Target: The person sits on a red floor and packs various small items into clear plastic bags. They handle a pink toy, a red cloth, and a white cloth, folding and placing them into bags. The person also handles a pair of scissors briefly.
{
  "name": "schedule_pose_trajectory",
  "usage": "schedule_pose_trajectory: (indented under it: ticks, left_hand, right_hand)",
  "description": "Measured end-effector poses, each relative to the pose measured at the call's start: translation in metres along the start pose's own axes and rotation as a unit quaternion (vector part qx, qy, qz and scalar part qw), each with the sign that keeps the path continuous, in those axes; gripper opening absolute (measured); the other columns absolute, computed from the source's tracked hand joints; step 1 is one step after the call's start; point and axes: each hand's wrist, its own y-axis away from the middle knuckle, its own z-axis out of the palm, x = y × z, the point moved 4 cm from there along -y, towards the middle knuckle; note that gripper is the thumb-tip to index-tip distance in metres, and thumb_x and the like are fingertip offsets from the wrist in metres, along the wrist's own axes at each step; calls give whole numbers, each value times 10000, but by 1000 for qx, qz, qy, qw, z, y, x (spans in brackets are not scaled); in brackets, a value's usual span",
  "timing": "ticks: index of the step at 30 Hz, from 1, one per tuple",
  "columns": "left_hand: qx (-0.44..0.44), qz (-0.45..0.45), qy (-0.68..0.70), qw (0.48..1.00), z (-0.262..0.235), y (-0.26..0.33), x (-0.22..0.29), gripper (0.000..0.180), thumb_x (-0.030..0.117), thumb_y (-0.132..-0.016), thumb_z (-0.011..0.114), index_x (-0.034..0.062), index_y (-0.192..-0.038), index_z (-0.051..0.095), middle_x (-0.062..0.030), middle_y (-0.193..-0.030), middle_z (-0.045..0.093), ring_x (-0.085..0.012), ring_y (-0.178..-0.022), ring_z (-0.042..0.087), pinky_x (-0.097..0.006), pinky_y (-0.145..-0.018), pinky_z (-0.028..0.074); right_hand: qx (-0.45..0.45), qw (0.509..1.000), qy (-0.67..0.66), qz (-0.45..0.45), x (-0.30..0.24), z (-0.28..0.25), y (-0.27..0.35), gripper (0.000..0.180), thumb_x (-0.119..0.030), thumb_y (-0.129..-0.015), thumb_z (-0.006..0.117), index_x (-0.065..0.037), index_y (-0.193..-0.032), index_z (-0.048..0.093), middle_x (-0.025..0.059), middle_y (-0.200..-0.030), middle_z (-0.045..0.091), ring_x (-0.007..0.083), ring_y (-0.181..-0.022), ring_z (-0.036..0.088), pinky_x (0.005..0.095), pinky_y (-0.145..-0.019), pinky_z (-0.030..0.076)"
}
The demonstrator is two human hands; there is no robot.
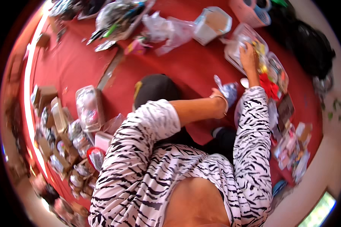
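My left hand is closed round a small clear plastic bag with a bluish look; the wrist above it wears a bracelet. Part of this hand is hidden by the wrist and the bag. At the far right my right hand reaches into a pale plastic basket. Its fingers are bent down onto whitish plastic wrapping, and what they grip is too blurred to make out. Yellow pieces lie beside the fingers. A bright red piece sits just nearer, below the hand.
A white hexagonal box and crumpled clear bags lie ahead on the red floor covering. A pink basket and black bags stand far right. To the left are a clear container and several cardboard boxes.
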Motion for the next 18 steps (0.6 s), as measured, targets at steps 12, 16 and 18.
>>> schedule_pose_trajectory:
  ticks: [12,16,18]
  left_hand:
    - [136,-37,-9,990,-54,102,-57,204,109,-715,644,60,-912,667,-127,-953,650,-250,-919,626,-336,-757,495]
    - [144,-16,-4,989,-60,95,-49,190,108,-734,617,52,-910,662,-134,-935,651,-261,-894,632,-346,-743,499]
    - [168,-17,25,985,-51,81,-53,184,103,-750,594,49,-913,658,-140,-932,650,-268,-887,633,-352,-736,501]
  right_hand:
    - [-207,962,-106,143,24,-29,170,277,-303,-781,556,-47,-863,621,157,-822,635,301,-770,621,387,-681,482]
    - [-160,984,62,-47,-13,13,192,402,-362,-751,626,-79,-1000,486,169,-778,607,296,-689,628,411,-552,472]
    - [-219,973,70,-25,5,57,196,202,-227,-773,577,-70,-892,535,171,-767,608,303,-670,626,425,-562,484]
